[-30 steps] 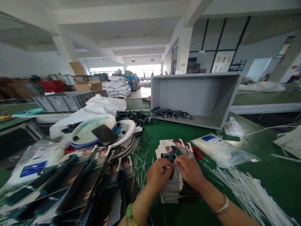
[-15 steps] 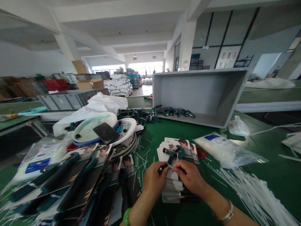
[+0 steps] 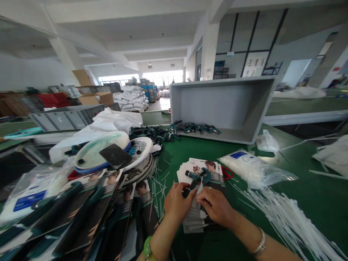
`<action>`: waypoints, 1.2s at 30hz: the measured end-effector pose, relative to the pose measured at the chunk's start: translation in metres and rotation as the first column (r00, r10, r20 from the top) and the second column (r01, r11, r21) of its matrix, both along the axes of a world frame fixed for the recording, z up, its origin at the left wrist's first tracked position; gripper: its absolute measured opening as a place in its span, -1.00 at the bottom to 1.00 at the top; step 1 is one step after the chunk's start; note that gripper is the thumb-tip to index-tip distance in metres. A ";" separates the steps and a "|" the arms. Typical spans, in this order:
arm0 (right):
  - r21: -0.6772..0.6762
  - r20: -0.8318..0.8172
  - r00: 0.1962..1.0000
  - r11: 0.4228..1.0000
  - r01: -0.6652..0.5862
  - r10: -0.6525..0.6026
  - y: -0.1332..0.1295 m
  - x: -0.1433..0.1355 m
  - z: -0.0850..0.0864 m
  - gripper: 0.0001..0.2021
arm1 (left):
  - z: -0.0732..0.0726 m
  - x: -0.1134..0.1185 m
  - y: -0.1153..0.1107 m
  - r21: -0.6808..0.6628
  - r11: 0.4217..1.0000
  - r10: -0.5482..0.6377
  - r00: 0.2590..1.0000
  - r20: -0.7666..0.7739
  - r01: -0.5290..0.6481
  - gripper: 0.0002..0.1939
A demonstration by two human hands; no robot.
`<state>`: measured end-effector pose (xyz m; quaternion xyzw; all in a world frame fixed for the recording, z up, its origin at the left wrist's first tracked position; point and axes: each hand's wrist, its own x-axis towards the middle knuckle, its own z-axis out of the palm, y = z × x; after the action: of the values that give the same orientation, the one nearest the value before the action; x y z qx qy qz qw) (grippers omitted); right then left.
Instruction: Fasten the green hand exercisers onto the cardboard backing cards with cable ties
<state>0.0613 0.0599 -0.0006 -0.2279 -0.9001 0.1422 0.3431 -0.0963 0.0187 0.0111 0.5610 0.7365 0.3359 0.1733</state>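
Note:
A small dark-green hand tool (image 3: 199, 175) with a C-shaped jaw lies on a stack of printed cards (image 3: 194, 214). My left hand (image 3: 178, 203) is closed at the tool's lower end, thumb and forefinger around its dark handle. Beside it, my right hand (image 3: 216, 204) pinches a thin white cable tie at the tool; the tie is mostly hidden by the fingers. The fingertips of both hands nearly meet over the cards.
Loose white cable ties (image 3: 288, 221) fan out at right, below a clear bag (image 3: 252, 168) of them. Red-handled scissors (image 3: 227, 173) lie by the cards. Carded tools (image 3: 78, 214) pile up at left. Behind, a grey bin (image 3: 214, 108) on its side and more green tools (image 3: 152, 133).
The camera view has shifted slightly to the right. My hands stay at the tool; the tie strip seen between my fingertips earlier is now mostly covered, and my right hand has turned a little.

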 end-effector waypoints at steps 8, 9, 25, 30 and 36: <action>-0.051 0.114 0.993 0.999 -0.016 0.022 -0.003 0.011 0.013 -0.77 | -0.002 0.001 -0.002 0.023 0.998 -0.054 0.982 -0.182 0.059 -0.76; -0.082 0.149 0.989 0.997 0.013 0.000 0.005 0.019 0.018 -0.76 | -0.004 0.002 -0.003 0.037 0.998 -0.046 0.975 -0.218 0.055 -0.76; -0.088 0.618 0.585 0.694 0.715 -0.525 0.118 0.072 0.023 -0.67 | 0.012 0.018 -0.006 0.153 0.985 -0.036 0.963 -0.267 0.079 -0.78; -0.160 0.560 0.676 0.738 0.655 -0.479 0.074 0.095 0.044 -0.58 | 0.010 0.026 0.016 0.062 0.995 -0.075 0.994 -0.083 0.080 -0.83; 0.227 0.485 0.808 0.941 0.253 -0.334 0.015 0.088 0.031 -0.54 | -0.008 0.018 0.032 0.115 0.987 -0.130 0.971 0.200 0.108 -0.82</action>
<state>0.1494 0.0745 0.0303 -0.3675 -0.9206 -0.0477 0.1229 -0.0784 0.0509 0.0031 0.5744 0.6610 0.4191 0.2397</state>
